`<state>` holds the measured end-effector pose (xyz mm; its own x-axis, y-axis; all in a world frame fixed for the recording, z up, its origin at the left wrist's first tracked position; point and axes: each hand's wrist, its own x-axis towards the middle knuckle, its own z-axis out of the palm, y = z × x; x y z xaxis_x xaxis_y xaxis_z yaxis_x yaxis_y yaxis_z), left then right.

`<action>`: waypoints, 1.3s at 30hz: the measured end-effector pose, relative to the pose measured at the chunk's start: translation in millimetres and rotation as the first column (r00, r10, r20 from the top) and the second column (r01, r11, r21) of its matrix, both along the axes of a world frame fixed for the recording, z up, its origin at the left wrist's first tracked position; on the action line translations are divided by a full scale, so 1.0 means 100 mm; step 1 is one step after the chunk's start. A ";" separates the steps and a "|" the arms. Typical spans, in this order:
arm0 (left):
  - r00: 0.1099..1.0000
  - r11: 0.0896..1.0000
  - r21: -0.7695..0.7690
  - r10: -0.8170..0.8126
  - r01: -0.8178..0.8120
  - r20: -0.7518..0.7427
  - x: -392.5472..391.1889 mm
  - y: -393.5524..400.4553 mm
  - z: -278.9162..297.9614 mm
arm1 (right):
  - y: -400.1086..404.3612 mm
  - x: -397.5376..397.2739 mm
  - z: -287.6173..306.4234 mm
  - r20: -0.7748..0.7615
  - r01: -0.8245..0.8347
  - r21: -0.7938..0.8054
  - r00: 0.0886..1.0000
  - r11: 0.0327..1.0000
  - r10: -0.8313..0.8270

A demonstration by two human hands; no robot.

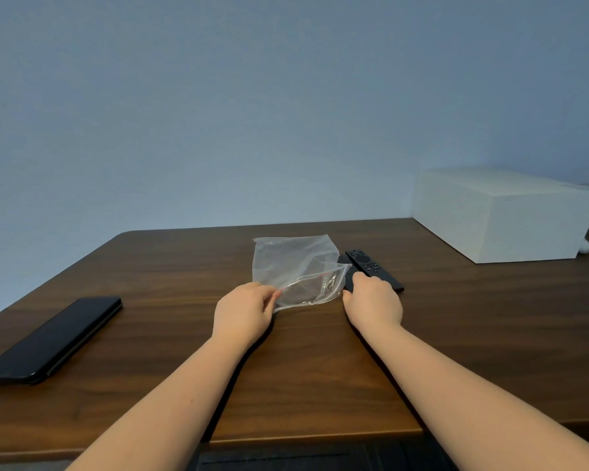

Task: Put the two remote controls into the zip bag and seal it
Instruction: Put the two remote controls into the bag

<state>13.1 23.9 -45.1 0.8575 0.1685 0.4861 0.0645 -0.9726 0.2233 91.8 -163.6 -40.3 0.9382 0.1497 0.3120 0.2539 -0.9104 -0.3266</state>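
Observation:
A clear zip bag [293, 263] lies on the brown wooden table [320, 368], its mouth with a red zip line facing me and lifted open. My left hand [244, 312] pinches the near left corner of that mouth. Two black remote controls lie side by side just right of the bag: one with its buttons showing [371, 266], the other [346, 266] partly hidden behind the bag's edge. My right hand [373, 302] rests on the near ends of the remotes, fingers curled over them. Whether it grips one or both I cannot tell.
A black phone-like slab [53, 339] lies at the table's left edge. A white box [504, 214] stands at the back right, with a small white object [585, 246] beside it. A blue-grey wall rises behind the table.

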 end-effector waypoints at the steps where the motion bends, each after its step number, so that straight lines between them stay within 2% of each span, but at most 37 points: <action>1: 1.000 1.000 -0.002 0.012 -0.012 0.002 0.01 0.01 0.00 | -0.01 0.01 0.00 0.006 0.011 0.056 1.000 0.998 -0.012; 5: 0.999 1.000 -0.017 0.002 -0.003 -0.033 0.05 0.02 0.00 | -0.11 -0.05 0.09 0.061 0.043 0.273 0.996 0.961 -0.062; 8: 0.998 0.996 -0.071 -0.059 0.057 -0.022 0.05 -0.01 0.00 | -0.18 -0.13 0.23 0.165 -0.017 0.417 0.985 0.909 -0.057; 11: 1.000 0.996 -0.089 0.002 0.000 0.018 0.03 -0.01 0.03 | -0.19 -0.26 0.38 0.208 -0.106 0.559 0.978 0.822 -0.016; 15: 0.996 0.995 -0.076 0.076 -0.071 0.055 0.07 -0.01 0.04 | -0.16 -0.45 0.52 0.211 -0.197 0.654 0.975 0.730 0.074; 17: 0.992 0.984 -0.155 0.100 -0.087 0.076 0.09 -0.01 0.05 | -0.16 -0.52 0.55 0.198 -0.249 0.646 0.968 0.721 0.156; 21: 0.985 0.927 -0.356 0.154 -0.115 0.083 0.13 -0.01 0.08 | -0.20 -0.64 0.54 0.118 -0.317 0.539 0.946 0.780 0.303; 25: 0.983 0.888 -0.442 0.173 -0.126 0.066 0.15 0.03 0.06 | -0.27 -0.72 0.49 0.071 -0.336 0.452 0.937 0.826 0.342; 28: 0.982 0.900 -0.426 0.150 -0.088 0.113 0.15 0.02 0.05 | -0.28 -0.74 0.45 0.050 -0.328 0.378 0.941 0.866 0.335; 32: 0.977 0.946 -0.324 0.060 0.010 0.205 0.11 -0.03 0.05 | -0.17 -0.71 0.37 0.047 -0.319 0.255 0.947 0.913 0.318; 35: 0.972 0.967 -0.246 -0.010 0.069 0.233 0.09 -0.05 0.04 | -0.03 -0.65 0.31 0.060 -0.309 0.204 0.951 0.929 0.303; 39: 0.972 0.971 -0.219 -0.043 0.095 0.231 0.10 -0.05 0.04 | 0.17 -0.55 0.24 0.069 -0.302 0.118 0.953 0.946 0.296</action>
<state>22.6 18.8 -41.2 0.7449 0.2413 0.6221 -0.0776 -0.8946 0.4400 36.6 -146.4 -15.8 0.8391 0.3774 0.3916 0.5269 -0.7429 -0.4130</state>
